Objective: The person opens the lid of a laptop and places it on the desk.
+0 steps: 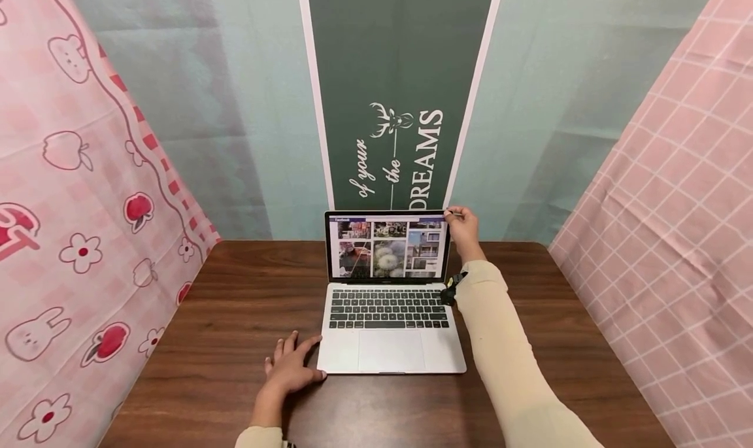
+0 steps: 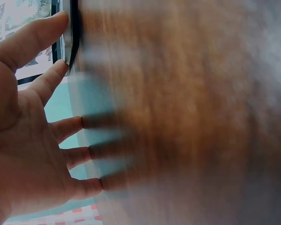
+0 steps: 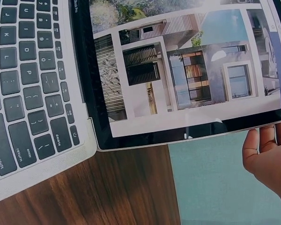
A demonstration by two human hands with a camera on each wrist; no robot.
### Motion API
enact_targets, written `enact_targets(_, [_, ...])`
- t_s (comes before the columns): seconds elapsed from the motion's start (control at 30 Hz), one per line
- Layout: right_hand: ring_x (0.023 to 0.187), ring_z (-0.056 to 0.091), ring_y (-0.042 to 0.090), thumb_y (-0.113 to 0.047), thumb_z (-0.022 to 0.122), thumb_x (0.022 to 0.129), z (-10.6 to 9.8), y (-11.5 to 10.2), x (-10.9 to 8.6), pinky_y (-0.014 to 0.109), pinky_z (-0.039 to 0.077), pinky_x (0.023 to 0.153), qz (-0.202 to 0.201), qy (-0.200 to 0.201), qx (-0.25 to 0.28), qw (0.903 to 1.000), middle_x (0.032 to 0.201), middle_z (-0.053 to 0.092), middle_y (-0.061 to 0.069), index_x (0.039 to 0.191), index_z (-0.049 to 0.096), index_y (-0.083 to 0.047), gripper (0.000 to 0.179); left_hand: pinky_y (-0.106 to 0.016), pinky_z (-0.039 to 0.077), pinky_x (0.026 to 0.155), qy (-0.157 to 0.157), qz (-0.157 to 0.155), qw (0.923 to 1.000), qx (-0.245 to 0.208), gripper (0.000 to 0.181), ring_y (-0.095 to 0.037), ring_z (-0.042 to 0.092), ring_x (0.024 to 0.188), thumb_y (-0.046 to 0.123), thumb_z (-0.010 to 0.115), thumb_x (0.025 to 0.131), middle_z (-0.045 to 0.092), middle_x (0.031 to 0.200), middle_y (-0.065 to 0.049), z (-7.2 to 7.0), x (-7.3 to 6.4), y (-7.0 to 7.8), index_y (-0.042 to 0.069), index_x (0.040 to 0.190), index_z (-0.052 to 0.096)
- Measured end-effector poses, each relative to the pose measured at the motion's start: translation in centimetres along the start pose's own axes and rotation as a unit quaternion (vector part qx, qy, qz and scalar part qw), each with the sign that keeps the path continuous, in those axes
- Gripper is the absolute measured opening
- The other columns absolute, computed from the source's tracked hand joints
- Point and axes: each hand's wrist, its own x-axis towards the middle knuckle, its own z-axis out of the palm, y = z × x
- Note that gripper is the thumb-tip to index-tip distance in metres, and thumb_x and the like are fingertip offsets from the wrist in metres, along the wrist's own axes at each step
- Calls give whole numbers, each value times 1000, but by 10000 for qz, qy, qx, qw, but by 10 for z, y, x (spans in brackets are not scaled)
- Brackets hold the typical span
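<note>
An open silver laptop [image 1: 391, 351] stands on the table, its lit screen [image 1: 388, 248] showing a page of photos. My right hand [image 1: 465, 231] grips the upper right corner of the lid. In the right wrist view, curled fingers [image 3: 253, 147] meet the screen's edge. Beside the front left corner of the base, my left hand [image 1: 291, 367] rests with its fingers spread. Its thumb and index finger [image 2: 51, 79] touch the laptop's side in the left wrist view, and the other fingertips rest on the tabletop.
The brown wooden table [image 1: 235, 304] ends just behind the laptop. A green and teal cloth [image 1: 400, 42] hangs at the back. Pink patterned cloth [image 1: 82, 206] hangs on the left, and pink checked cloth [image 1: 659, 173] on the right.
</note>
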Motion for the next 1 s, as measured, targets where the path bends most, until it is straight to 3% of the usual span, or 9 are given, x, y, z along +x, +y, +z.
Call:
enact_targets(0.33, [83, 51, 13, -7, 56, 92, 5, 0, 1, 26, 40, 71, 58, 81, -53, 9999, 106, 57, 18, 111, 57, 7, 23, -75, 8, 89, -13, -22, 10000, -36, 70, -54, 13, 128, 31, 80, 62, 27, 142, -27, -3, -1, 0, 20, 128, 57])
enact_targets(0.57, [82, 51, 9, -6, 55, 92, 0, 2, -1, 30, 41, 78, -29, -143, 144, 9998, 106, 56, 14, 113, 55, 8, 25, -75, 8, 90, -19, -29, 10000, -37, 71, -54, 13, 128, 32, 80, 63, 26, 142, -27, -2, -1, -3, 21, 128, 56])
enact_targets(0.73, [87, 52, 23, -8, 54, 93, -7, 1, -4, 44, 40, 81, 113, -414, 318, 9986, 96, 54, 6, 117, 54, 7, 28, -74, 7, 91, -2, -80, 9999, -109, 70, -53, 12, 129, 31, 81, 63, 26, 143, -27, 0, 0, -3, 21, 128, 57])
enact_targets(0.83, [88, 50, 28, -9, 54, 93, -10, -1, -6, 45, 40, 78, 191, -477, 325, 9981, 91, 53, 3, 118, 55, 5, 29, -74, 7, 90, -18, -86, 9999, -61, 70, -53, 13, 129, 30, 80, 63, 26, 143, -26, 1, 0, -1, 21, 128, 57])
enact_targets(1.0, [80, 51, 16, -9, 55, 92, -13, 1, -8, 38, 43, 72, 276, -414, 450, 9977, 88, 54, -1, 116, 56, 2, 26, -75, 9, 90, -35, -93, 9999, 49, 69, -54, 14, 128, 29, 80, 63, 27, 142, -27, 0, 0, 0, 20, 128, 57])
